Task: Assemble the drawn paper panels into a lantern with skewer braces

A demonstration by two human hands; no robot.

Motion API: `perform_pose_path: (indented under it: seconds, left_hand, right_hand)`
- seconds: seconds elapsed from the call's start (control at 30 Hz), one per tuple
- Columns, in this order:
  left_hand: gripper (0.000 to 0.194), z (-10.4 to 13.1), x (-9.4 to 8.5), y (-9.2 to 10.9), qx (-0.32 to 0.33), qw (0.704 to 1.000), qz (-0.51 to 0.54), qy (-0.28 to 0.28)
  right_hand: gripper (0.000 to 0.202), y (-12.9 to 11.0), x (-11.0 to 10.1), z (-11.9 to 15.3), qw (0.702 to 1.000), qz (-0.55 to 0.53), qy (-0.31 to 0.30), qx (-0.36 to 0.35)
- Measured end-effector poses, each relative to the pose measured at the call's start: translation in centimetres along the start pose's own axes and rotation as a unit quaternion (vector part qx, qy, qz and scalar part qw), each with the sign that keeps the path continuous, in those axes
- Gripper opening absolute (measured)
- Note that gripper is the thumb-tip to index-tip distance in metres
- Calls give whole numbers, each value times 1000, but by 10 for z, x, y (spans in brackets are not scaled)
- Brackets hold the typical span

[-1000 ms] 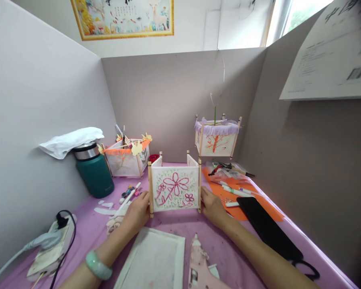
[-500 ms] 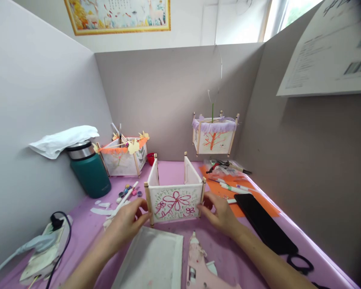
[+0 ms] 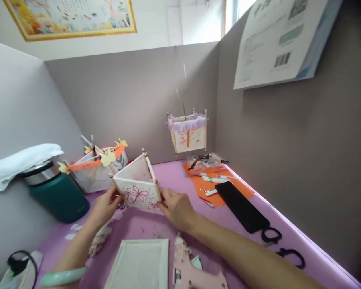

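Note:
A small white-panelled lantern (image 3: 140, 193) with wooden corner posts and pink flowers drawn on its front is between my hands, tilted and turned. My left hand (image 3: 106, 205) grips its left front post. Around the right front post, the fingers of my right hand (image 3: 178, 208) are closed. Below my hands, a flat white framed panel (image 3: 142, 265) lies on the purple-covered table. Beside that panel is a pink hot glue gun (image 3: 188, 265), its nozzle pointing away from me.
At the left stand a teal bottle (image 3: 58, 196) with a white cloth (image 3: 21, 162) on top and a finished orange-trimmed lantern (image 3: 93, 176). A purple-fringed lantern (image 3: 189, 136) hangs at the back. Rightward lie an orange sheet (image 3: 225, 197), a black phone (image 3: 242, 206) and black-handled scissors (image 3: 291, 253).
Both hands have shifted the flower lantern left and turned it, so its side panels now angle differently. The camera view has swung to the right.

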State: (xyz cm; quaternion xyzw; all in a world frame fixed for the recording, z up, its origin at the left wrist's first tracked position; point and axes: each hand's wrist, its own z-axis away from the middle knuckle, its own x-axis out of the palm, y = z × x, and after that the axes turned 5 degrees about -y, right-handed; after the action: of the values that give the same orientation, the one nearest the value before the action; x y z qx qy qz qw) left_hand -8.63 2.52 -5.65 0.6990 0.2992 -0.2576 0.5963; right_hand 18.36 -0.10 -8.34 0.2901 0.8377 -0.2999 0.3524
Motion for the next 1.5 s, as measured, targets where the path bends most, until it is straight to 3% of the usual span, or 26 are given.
perform_pose_path:
  seconds: [0.13,0.3,0.53,0.77,1.1,1.5]
  left_hand:
    - [44,-9,6,-5,-26,997,70,6]
    - [47,-8,14,-1,-34,995,90,25]
    - [51,-27,23,4,-29,981,187,30]
    - [50,-32,30,3,-3,985,168,34]
    - [40,-20,33,-4,14,990,131,51]
    - [23,6,27,-2,43,994,97,19]
  right_hand:
    - [34,0,9,4,999,-6,-32,-17]
    - [22,11,6,6,996,-83,-37,-17]
    - [29,11,8,2,996,-54,-38,-57]
    - [21,15,5,5,992,-66,-46,-94]
    - [11,30,2,11,997,-57,-17,-52]
    - [16,49,0,13,999,2,-10,31]
